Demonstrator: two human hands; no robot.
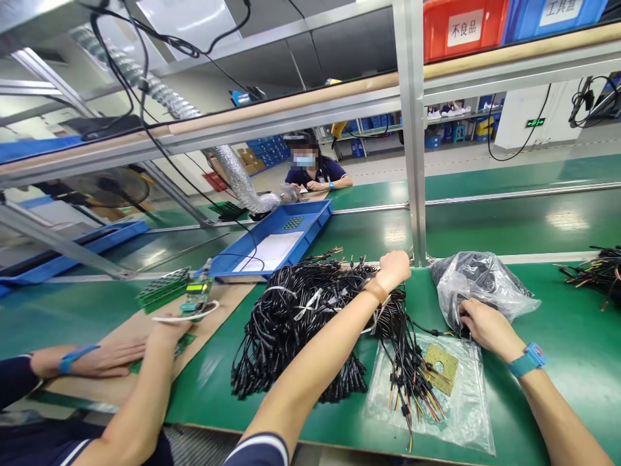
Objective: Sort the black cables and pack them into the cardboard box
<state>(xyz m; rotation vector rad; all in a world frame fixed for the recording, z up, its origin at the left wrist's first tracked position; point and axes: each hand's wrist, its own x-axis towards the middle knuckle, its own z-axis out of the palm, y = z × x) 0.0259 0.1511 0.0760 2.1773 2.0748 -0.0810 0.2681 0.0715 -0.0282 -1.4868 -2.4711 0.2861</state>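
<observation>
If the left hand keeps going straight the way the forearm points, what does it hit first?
Probably the upright metal post. The left hand is a fist at the far edge of the black cable bundle, pointing up-right toward the post's base. Depth is unclear, so it might pass beside it.

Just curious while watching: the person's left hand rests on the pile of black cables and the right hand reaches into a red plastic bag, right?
Not quite. The head view shows the bag is clear, not red. The left hand does rest on the black cables, and the right hand is at the bag's mouth.
</observation>
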